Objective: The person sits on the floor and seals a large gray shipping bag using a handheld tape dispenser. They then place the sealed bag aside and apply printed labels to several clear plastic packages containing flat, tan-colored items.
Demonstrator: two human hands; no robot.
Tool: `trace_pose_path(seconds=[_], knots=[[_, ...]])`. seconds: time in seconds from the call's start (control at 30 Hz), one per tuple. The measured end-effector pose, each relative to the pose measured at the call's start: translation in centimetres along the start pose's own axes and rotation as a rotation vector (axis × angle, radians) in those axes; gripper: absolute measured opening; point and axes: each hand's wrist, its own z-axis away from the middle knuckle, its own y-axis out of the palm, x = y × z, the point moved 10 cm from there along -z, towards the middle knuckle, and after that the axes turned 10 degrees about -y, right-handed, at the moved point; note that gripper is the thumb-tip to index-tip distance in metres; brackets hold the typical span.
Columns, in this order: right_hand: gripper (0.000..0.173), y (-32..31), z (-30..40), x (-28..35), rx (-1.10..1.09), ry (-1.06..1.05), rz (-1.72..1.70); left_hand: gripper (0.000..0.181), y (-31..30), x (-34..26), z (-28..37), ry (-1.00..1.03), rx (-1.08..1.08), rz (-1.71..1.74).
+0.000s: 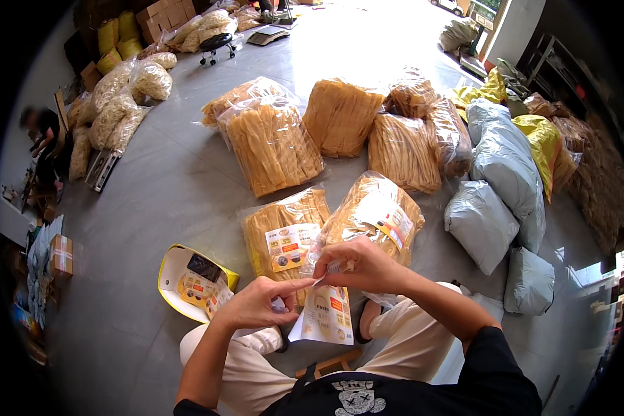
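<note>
My right hand point(361, 264) pinches the upper edge of a printed paper label sheet point(325, 317) that hangs between my knees. The index finger of my left hand point(262, 301) reaches to the same edge, and a crumpled bit of white paper shows between that hand's fingers. Just ahead, a clear plastic bag of dried tan strips point(377, 208) bears a label at its right. To its left, a similar bag point(275, 218) carries a printed label point(290, 247) on top. At my left knee, a yellow and white bin point(169, 281) holds more labels and a dark phone point(204, 267).
Several more bags of dried strips point(273, 148) lie ahead on the grey floor. Grey-white sacks point(507, 161) are piled at the right. At the far left are filled clear bags point(117, 104), a cardboard box point(61, 255) and a person point(47, 138). A wheeled stool point(216, 43) stands farther back.
</note>
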Motion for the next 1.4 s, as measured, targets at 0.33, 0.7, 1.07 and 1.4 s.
trace_pose_path(seconds=[0.33, 0.7, 1.07, 1.4], knots=[[0.013, -0.4, -3.0, -8.5, -0.159, 0.115, -0.36, 0.016, -6.9, 4.9, -1.1, -0.072, -0.442, 0.15], [0.012, -9.1, -0.7, -20.2, -0.748, 0.32, -0.656, 0.022, -13.7, 14.3, 0.4, -0.294, -0.78, 0.746], [0.015, -27.8, 11.7, -34.7, -1.28, 0.412, 0.135, 0.023, -17.1, 15.3, -0.3, -0.257, -0.982, 0.956], [0.024, -41.2, 18.3, -47.7, -1.421, 0.608, 0.627, 0.022, -17.9, 18.6, -7.7, -0.425, -0.852, 0.851]])
